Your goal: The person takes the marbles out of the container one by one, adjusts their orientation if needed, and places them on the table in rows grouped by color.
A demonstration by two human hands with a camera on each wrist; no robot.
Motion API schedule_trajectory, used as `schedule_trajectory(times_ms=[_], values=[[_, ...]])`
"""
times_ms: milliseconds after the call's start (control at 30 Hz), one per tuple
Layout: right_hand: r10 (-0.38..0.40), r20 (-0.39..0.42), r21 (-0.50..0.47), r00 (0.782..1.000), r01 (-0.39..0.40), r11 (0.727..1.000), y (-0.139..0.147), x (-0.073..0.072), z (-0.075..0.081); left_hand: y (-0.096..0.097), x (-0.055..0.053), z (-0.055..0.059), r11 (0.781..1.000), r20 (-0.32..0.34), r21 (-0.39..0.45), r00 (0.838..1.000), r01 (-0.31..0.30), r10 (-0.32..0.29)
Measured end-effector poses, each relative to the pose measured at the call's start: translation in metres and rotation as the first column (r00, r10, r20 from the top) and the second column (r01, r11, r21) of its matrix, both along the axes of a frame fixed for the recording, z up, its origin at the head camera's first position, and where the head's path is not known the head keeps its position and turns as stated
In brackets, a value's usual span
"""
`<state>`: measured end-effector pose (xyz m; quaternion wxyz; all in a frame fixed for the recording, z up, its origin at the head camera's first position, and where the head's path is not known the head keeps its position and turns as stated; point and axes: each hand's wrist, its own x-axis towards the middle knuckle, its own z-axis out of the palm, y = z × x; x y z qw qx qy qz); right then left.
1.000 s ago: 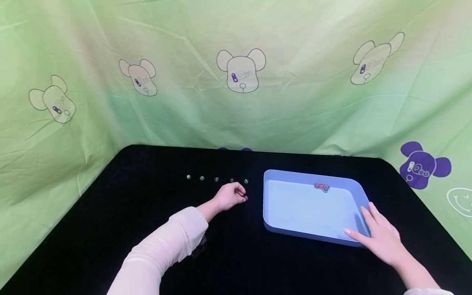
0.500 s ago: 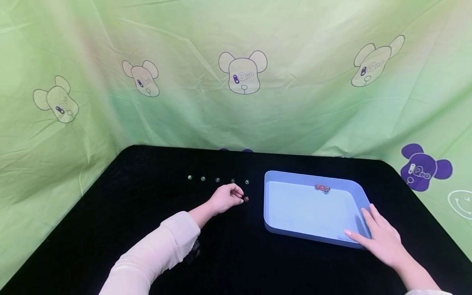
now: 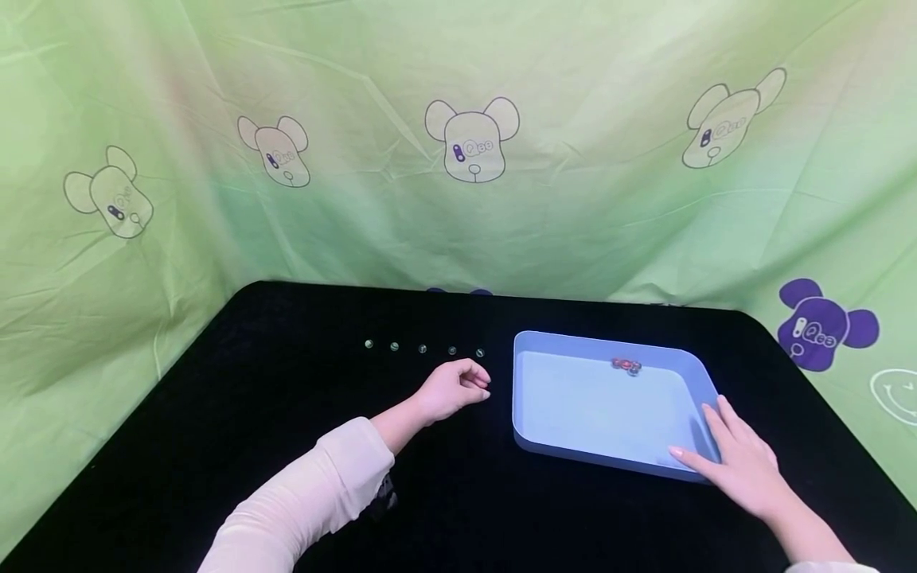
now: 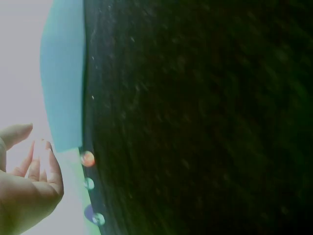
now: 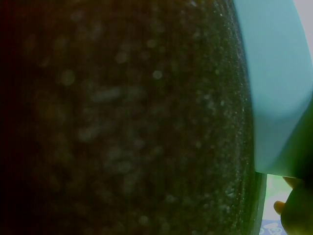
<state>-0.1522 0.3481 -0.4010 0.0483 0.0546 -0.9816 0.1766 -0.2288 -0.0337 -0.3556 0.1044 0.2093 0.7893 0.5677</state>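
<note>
My left hand (image 3: 453, 390) is over the black table just left of the tray, thumb and fingers slightly bent and apart, holding nothing. In the left wrist view a reddish marble (image 4: 88, 158) lies on the cloth beyond the fingers; the hand hides it in the head view. Behind the hand, several small clear marbles (image 3: 423, 348) form a row. A shallow blue tray (image 3: 595, 455) stands to the right, with a cluster of red and clear marbles (image 3: 626, 366) near its back wall. On the tray's near right corner rests my right hand (image 3: 745, 465), fingers extended along the rim.
A black cloth (image 3: 236, 430) covers the table. Pale green curtain (image 3: 358, 199) with printed bear heads hangs close behind the table and on both sides.
My left hand drew back left from the red marble, leaving it on the cloth, then moved right again over it. The right hand and tray have stayed in place.
</note>
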Motion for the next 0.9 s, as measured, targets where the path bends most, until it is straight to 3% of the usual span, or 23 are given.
schedule_trajectory(times_ms=[233, 400, 467, 700, 900], values=[[0.001, 0.004, -0.002, 1.0, -0.001, 1.0, 0.0, 0.0, 0.0, 0.015, -0.012, -0.017, 1.0, -0.006, 0.012, 1.0, 0.02, -0.02], [-0.002, 0.0, -0.005, 1.0, 0.002, 1.0, 0.0, 0.0, 0.0, 0.026, -0.014, -0.02, 0.999, 0.005, 0.021, 0.999, 0.041, -0.041], [-0.002, -0.003, -0.006, 1.0, 0.002, 1.0, 0.0, -0.001, 0.0, 0.029, -0.012, -0.017, 0.998, 0.018, 0.028, 0.999, 0.049, -0.05], [0.006, -0.02, -0.008, 1.0, -0.006, 1.0, 0.0, -0.001, 0.0, 0.037, 0.006, 0.012, 0.996, 0.015, 0.05, 0.997, 0.071, -0.072], [0.007, -0.029, -0.008, 1.0, -0.007, 1.0, 0.0, 0.0, -0.001, 0.05, 0.009, 0.015, 0.995, 0.031, 0.054, 0.996, 0.081, -0.083]])
